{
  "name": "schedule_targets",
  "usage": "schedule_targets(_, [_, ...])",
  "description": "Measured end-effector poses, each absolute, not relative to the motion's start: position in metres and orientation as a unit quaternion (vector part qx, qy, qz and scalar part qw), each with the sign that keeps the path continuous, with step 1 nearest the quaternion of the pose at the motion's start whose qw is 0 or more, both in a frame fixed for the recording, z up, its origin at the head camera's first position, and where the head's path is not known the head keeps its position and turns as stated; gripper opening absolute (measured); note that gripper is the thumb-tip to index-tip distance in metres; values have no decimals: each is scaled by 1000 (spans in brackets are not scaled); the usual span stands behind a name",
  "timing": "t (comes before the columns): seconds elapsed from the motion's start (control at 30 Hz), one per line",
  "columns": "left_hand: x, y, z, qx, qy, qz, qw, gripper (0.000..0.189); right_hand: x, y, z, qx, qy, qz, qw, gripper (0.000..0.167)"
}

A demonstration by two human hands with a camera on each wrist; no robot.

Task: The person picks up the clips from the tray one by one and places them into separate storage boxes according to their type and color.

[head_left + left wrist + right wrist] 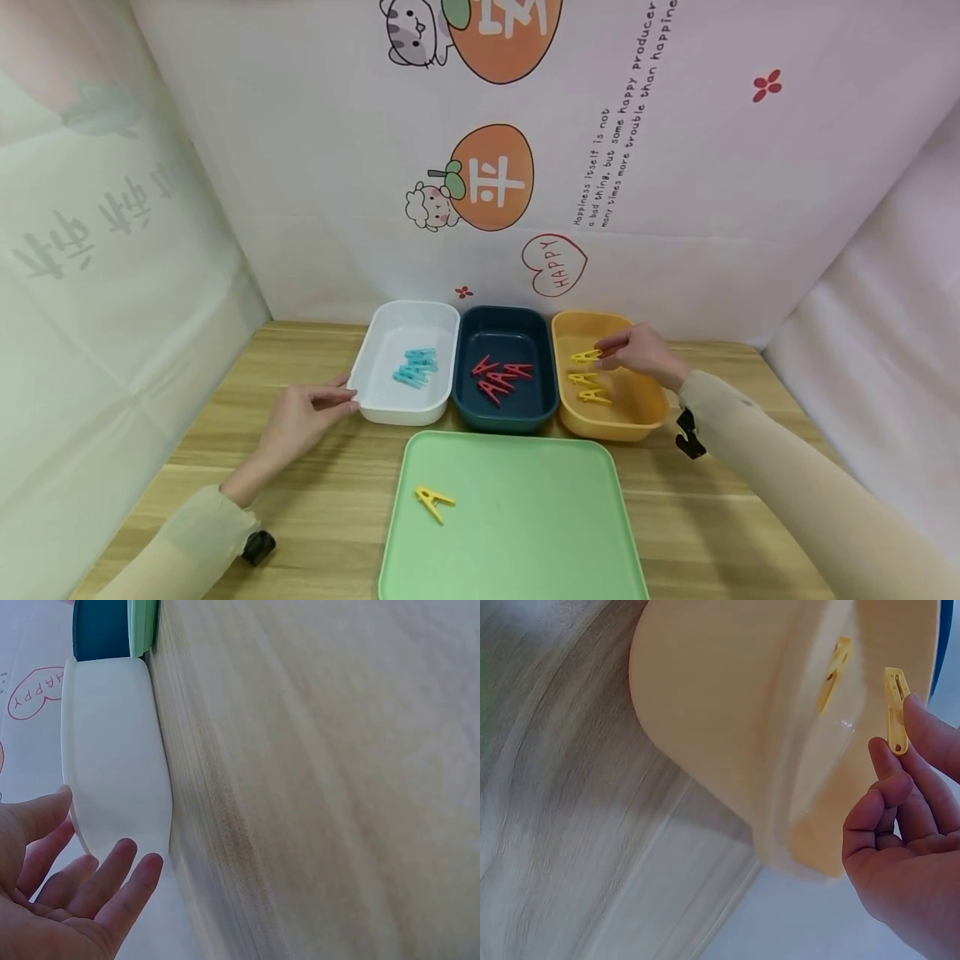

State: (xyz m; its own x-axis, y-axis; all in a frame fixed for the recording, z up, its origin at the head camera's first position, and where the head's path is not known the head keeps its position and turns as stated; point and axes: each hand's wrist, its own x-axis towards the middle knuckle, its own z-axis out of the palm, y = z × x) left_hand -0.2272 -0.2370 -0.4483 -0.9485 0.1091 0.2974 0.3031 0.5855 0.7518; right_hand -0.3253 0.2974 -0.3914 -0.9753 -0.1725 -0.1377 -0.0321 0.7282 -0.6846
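Observation:
My right hand (640, 351) pinches a yellow clothespin (896, 711) between thumb and fingers, over the yellow bin (637, 417). Two more yellow clothespins (594, 396) lie on that bin's floor. At the left, my left hand (303, 419) has its fingertips at the outer edge of the white bin (408, 414); in the left wrist view its fingers (142, 889) are spread and relaxed. Inside the white bin lie several light blue clothespins (416, 367). Several red clothespins (497, 384) rest in the dark blue bin (506, 423) between the other two.
A green tray (525, 533) is on the wooden table (322, 517) in front of the bins, bearing one yellow clothespin (432, 502) near its left side. Behind the bins rises a white printed cloth (337, 250), with more cloth at both sides.

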Motion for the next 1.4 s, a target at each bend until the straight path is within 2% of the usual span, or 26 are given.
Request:
schedule_targets(0.4, [-227, -237, -449, -114, -884, -441, 109, 19, -332, 292, -395, -54, 927, -356, 105, 47])
schedule_targets(0.67, [-227, -234, -450, -113, -881, -448, 103, 20, -321, 297, -382, -43, 937, -338, 72, 48])
schedule_targets(1.0, [-227, -236, -448, -112, -879, -451, 107, 20, -281, 283, -360, -67, 930, -358, 53, 35])
schedule_targets(1.4, [-225, -236, -448, -115, -875, -459, 105, 19, -225, 273, -363, -120, 922, -367, -24, 15])
